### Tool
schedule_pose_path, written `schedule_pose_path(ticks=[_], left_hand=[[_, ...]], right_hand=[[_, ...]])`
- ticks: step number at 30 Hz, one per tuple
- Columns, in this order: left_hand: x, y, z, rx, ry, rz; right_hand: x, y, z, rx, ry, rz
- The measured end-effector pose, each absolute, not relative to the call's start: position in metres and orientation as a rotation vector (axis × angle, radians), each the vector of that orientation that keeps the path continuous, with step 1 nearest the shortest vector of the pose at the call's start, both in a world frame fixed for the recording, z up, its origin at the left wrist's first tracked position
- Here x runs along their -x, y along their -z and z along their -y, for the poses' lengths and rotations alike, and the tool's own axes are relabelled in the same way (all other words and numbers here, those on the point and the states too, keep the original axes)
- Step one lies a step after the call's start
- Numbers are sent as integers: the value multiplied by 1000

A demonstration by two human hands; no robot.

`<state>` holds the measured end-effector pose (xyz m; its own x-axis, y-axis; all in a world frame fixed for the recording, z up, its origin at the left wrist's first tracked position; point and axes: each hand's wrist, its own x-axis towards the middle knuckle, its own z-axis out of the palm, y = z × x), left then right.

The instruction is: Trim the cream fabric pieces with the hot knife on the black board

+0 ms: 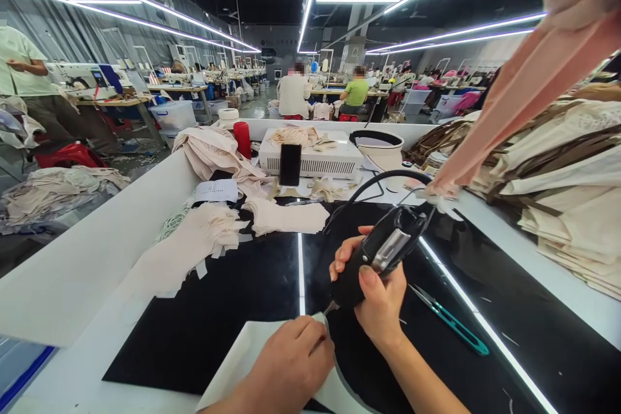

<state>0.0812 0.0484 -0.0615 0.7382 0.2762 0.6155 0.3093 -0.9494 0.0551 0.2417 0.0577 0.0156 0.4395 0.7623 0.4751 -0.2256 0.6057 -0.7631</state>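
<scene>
My right hand (381, 297) is wrapped round a black corded hand tool (359, 272) with a silver lever on its side. Its narrow metal tip points down at the edge of a cream fabric piece (245, 352); whether it touches the cloth I cannot tell. My left hand (295, 356) pinches that fabric close to the tip, its fingers curled, against the shiny black board (218, 304). Right of my right hand lie teal-handled thread snips (453, 323). A pink fabric strip (514, 103) runs down from the upper right to the tool's cord end.
Stacked cream fabric pieces (194, 246) and a smaller pile (291, 217) lie at the board's far left. Behind them stand a phone (290, 165), a white vented box (310, 158) and a red thread cone (241, 140). Layered garments (567, 207) line the right side. People sit at sewing tables beyond.
</scene>
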Motion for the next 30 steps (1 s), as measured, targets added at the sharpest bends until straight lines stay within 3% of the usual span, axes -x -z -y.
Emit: schedule_pose_path(ticks=[30], left_hand=[[-74,64,-42,2763,923,502]], right_hand=[[-238,-7,-58,691,-599,999]])
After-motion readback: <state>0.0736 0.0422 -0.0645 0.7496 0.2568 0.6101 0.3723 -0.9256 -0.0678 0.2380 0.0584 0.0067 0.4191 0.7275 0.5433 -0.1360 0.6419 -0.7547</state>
